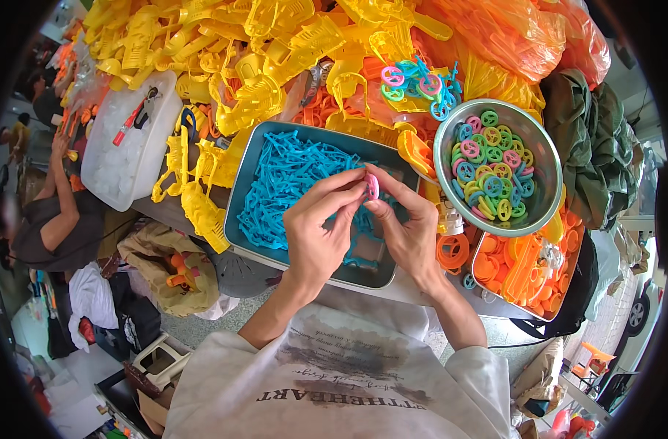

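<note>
A small pink toy steering wheel (373, 186) is pinched between the fingertips of my two hands, above a metal tray (240, 192). My left hand (321, 223) is closed, its thumb and forefinger at the wheel's left side. My right hand (408, 233) grips the same wheel from the right with thumb and forefinger. Whether a thin part sits behind the fingers is hidden. Thin blue plastic parts (286, 186) heap up in the tray's left side. To the right, a round metal bowl (444, 157) holds many small wheels in pink, green, yellow and blue.
Yellow plastic toy shells (257, 99) pile up behind the tray. Blue parts with wheels fitted (425, 86) lie beyond the bowl. An orange-filled box (524, 267) stands at the right, a white tub (118, 172) at the left. Another person's arm (59, 197) shows far left.
</note>
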Action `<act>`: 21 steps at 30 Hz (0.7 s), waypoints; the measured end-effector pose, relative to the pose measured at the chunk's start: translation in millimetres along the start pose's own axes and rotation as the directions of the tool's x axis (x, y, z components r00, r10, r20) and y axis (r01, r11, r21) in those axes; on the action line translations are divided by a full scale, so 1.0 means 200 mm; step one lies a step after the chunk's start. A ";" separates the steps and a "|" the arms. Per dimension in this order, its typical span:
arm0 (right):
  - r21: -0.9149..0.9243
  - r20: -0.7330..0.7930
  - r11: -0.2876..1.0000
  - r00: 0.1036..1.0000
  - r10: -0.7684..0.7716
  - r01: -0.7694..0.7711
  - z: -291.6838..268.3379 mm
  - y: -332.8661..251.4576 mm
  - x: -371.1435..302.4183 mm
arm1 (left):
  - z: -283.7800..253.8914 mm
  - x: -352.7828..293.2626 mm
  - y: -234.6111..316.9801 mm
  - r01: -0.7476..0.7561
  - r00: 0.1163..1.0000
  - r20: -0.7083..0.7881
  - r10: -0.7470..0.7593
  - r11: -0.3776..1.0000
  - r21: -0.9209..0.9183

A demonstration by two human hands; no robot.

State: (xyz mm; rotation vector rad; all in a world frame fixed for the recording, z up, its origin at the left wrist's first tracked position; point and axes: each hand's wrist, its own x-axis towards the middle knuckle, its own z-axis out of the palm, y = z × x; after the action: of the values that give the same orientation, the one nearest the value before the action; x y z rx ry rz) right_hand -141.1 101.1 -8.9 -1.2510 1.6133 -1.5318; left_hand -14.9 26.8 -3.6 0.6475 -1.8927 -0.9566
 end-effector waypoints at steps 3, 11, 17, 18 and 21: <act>-0.017 -0.089 0.994 0.990 -0.110 0.109 -0.01 0.00 0.00 | -0.01 -0.01 0.02 0.100 0.993 0.067 -0.093 0.989 -0.111; -0.081 -0.093 0.984 0.982 -0.164 0.157 0.02 0.01 0.00 | -0.05 -0.02 0.01 0.568 0.818 0.257 -0.515 0.651 -0.503; 0.325 0.069 0.926 0.982 0.176 -0.189 -0.01 -0.05 0.02 | -0.05 -0.01 0.02 0.598 0.758 0.199 -0.621 0.542 -0.590; 0.392 0.044 0.900 0.982 0.186 -0.188 -0.02 -0.05 0.02 | -0.04 -0.01 0.02 0.580 0.755 0.214 -0.619 0.480 -0.658; 0.473 -0.024 0.868 0.983 0.184 -0.151 -0.02 -0.03 0.02 | -0.01 -0.01 0.02 0.564 0.754 0.242 -0.611 0.411 -0.717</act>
State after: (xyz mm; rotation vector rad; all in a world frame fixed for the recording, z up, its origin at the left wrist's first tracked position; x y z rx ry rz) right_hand -145.3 99.6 -2.2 -0.7775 1.2409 -1.7323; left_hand -12.4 29.8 -1.2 0.8027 -0.9673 -2.0266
